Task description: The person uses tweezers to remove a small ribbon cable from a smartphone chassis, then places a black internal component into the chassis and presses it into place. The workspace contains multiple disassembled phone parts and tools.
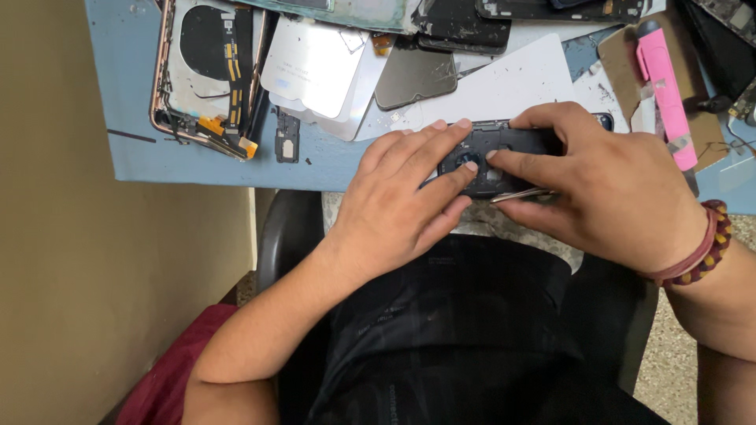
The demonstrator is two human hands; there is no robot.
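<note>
I see both hands pressed onto a dark phone body (492, 153) that lies at the near edge of the blue table (126, 94). My left hand (402, 197) lies flat over the phone's left half, fingers stretched out and together, the forefinger tip resting on the round dark part near the middle. The hand grasps nothing; it only pushes down. My right hand (606, 189) covers the phone's right half, fingers curled over its far edge and the forefinger tip meeting the left one at the centre. Under the right thumb, on the near side of the phone, a thin pair of metal tweezers (520, 194) sticks out toward the left hand; the right hand is closed on them against the phone. A beaded wristband (705, 248) sits on the right wrist.

Beyond the hands lie white sheets (504, 86) and a cracked dark panel (413, 75). Far left of the left hand is an opened phone frame (206, 71). Right of the right hand stands a pink tool (665, 86).
</note>
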